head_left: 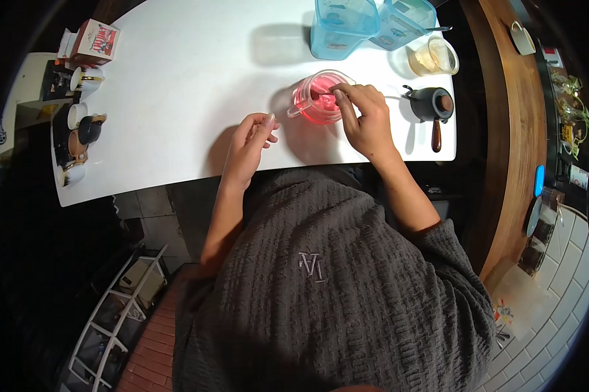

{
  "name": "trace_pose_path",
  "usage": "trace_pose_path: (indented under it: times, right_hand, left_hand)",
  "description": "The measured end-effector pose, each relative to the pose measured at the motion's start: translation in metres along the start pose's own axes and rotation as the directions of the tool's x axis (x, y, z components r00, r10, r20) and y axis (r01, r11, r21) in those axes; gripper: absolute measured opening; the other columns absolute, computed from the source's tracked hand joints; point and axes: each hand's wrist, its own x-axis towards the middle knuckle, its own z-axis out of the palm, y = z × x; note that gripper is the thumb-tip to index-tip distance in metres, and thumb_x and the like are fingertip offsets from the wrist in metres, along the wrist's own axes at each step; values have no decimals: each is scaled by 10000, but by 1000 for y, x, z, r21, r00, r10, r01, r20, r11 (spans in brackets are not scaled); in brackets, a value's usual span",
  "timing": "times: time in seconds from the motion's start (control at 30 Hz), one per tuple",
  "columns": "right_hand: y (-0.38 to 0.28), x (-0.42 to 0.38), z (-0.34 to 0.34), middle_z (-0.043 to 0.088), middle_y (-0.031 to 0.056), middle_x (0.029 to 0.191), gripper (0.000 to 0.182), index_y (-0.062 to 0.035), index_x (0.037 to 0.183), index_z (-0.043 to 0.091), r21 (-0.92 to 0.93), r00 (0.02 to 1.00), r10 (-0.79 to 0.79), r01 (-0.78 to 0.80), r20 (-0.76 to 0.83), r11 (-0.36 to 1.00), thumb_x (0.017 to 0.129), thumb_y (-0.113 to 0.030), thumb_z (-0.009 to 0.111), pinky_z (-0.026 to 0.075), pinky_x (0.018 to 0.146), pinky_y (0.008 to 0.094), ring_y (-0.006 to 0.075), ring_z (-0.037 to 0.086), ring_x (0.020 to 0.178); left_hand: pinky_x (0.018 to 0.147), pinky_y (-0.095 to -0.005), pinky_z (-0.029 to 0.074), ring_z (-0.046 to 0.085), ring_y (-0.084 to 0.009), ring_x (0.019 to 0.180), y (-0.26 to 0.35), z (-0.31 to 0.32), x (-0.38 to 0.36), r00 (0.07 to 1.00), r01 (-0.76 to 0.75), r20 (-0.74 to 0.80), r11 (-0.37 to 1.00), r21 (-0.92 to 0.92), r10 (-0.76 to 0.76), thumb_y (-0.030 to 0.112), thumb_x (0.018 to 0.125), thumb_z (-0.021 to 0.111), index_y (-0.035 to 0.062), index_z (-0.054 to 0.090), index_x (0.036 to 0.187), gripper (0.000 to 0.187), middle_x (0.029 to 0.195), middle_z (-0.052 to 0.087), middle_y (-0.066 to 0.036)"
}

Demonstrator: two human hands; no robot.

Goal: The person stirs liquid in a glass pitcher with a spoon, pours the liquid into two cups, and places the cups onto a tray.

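Much here is hard to read. The right hand [366, 121] covers the near rim of the glass pitcher [317, 98], and its thumb and forefinger pinch together right at that rim; whether they grip the glass itself or some small thing dipped in it I cannot tell, since the fingertips hide it. The left hand [252, 140] lies on the white table [190, 85], well to the left of the pitcher, fingers loosely curled with the thumb against the forefinger; if anything sits between them it is too small to make out. The person's grey knitted top fills the lower view and hides the table's near edge.

The pitcher, directly under the right hand's fingers, holds a pink-red liquid and has a handle sticking out on its left. Beyond the right hand, at the far edge of the table, stand two blue translucent containers [343, 26], cut off at the top of the frame, contents unclear. Farther right of them a clear glass cup [433, 57] holds a pale yellowish liquid. Just right of the right hand sits a dark side-handle teapot [430, 104], lid on, its wooden handle pointing toward the person.

Far beyond the left hand, off the table's left end, a cluster of small cups [79, 127] and a printed box [95, 40] sit in dim light.
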Motion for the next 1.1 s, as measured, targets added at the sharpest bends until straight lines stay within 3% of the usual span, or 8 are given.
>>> trace_pose_path:
  times: [0.17, 0.4, 0.63, 0.7, 0.83, 0.9, 1.0, 1.1]
  right_hand:
    - [2, 7, -9, 654, 91, 773, 86, -40, 897, 668, -10, 998, -20, 21, 57, 1000, 830, -85, 637, 421, 659, 396, 283, 574, 688]
    - [4, 21, -12, 636, 105, 764, 107, -36, 904, 654, -171, 993, -74, 89, 87, 981, 813, -81, 620, 424, 661, 412, 303, 575, 720]
    - [-4, 15, -9, 639, 118, 800, 140, -37, 943, 659, 76, 984, -105, 95, 144, 993, 816, -70, 608, 442, 694, 407, 310, 577, 752]
    - [-3, 17, -15, 639, 119, 808, 140, -36, 943, 659, -53, 966, -66, 82, 249, 995, 816, -63, 604, 451, 703, 407, 312, 580, 763]
    - [-3, 23, -15, 639, 119, 808, 136, -30, 940, 657, -179, 979, -57, 93, 197, 979, 819, -63, 603, 458, 714, 409, 312, 578, 761]
    - [0, 21, -9, 638, 119, 800, 131, -27, 933, 655, -79, 988, -101, 111, 119, 991, 815, -62, 610, 461, 705, 408, 313, 573, 742]
    - [-9, 17, -8, 637, 122, 796, 131, -28, 932, 653, 96, 986, -86, 72, 142, 993, 809, -57, 617, 462, 694, 410, 315, 571, 729]
    - [-8, 16, -12, 636, 126, 789, 126, -27, 927, 654, 76, 976, -77, 63, 202, 995, 810, -41, 610, 465, 682, 405, 316, 568, 720]
  left_hand:
    - [742, -268, 440, 569, -116, 819, -3, -1, -1, 1000, 8, -20, 1000, -28, -9, 369, 954, 550, 28, 587, 1044, 355, 948, 642, -67]
    - [719, -234, 411, 560, -108, 820, 5, -4, -2, 1000, -20, 1, 999, -47, 20, 327, 991, 484, 26, 577, 1071, 325, 979, 616, -58]
    - [723, -235, 413, 560, -110, 821, 2, -5, -1, 1000, 4, 10, 996, -85, -3, 323, 991, 485, 20, 570, 1077, 327, 981, 614, -62]
    - [723, -237, 415, 560, -112, 821, 2, -6, -1, 1000, 5, 18, 997, -83, -4, 320, 991, 484, 21, 571, 1075, 323, 982, 615, -66]
    - [722, -240, 417, 559, -114, 821, 5, -7, -2, 1000, 5, 20, 997, -76, -3, 317, 991, 485, 20, 571, 1073, 320, 983, 615, -69]
    - [727, -243, 416, 559, -115, 824, 6, -8, -2, 1000, 14, 22, 994, -104, -11, 316, 991, 485, 21, 570, 1076, 318, 987, 612, -69]
    - [734, -245, 415, 556, -116, 828, 6, -11, -3, 999, 22, 47, 990, -140, -16, 318, 991, 485, 23, 565, 1080, 318, 988, 607, -68]
    - [737, -246, 412, 554, -119, 831, 6, -14, -2, 998, 26, 54, 990, -140, -19, 323, 991, 484, 23, 560, 1082, 323, 988, 602, -68]
